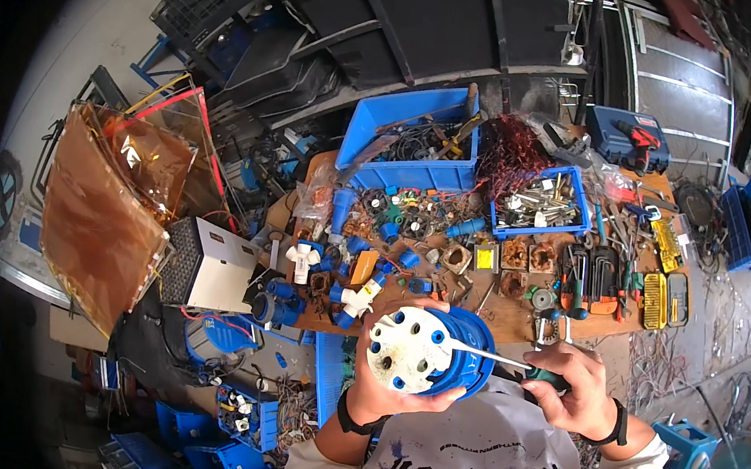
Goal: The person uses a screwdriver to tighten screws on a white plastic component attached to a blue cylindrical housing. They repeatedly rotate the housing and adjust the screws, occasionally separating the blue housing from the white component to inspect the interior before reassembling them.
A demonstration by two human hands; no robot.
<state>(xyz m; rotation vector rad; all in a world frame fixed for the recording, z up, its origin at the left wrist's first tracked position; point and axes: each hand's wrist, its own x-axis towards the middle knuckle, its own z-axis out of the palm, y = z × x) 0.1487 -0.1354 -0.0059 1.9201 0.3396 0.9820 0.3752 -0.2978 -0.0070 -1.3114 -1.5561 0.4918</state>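
My left hand [371, 393] is wrapped round a blue industrial plug connector [476, 333] and holds it in front of my chest. Its round, dirty white face [408, 348], with several holes and blue inserts, is turned up and to the left. In my right hand [578, 388] is a screwdriver [499, 359] with a green and dark handle. The shaft points left across the connector, and its tip lies at the white face near an upper hole; whether it sits inside a hole I cannot tell. Both wrists wear black bands.
A wooden workbench [626, 325] ahead carries loose connector parts, a blue crate [412, 177] of tools and wire, a blue tray [583, 228] of metal pieces, a hex key set [604, 277] and a yellow bit case [655, 300]. Brown sheets [100, 219] stand left. Blue bins [248, 415] sit lower left.
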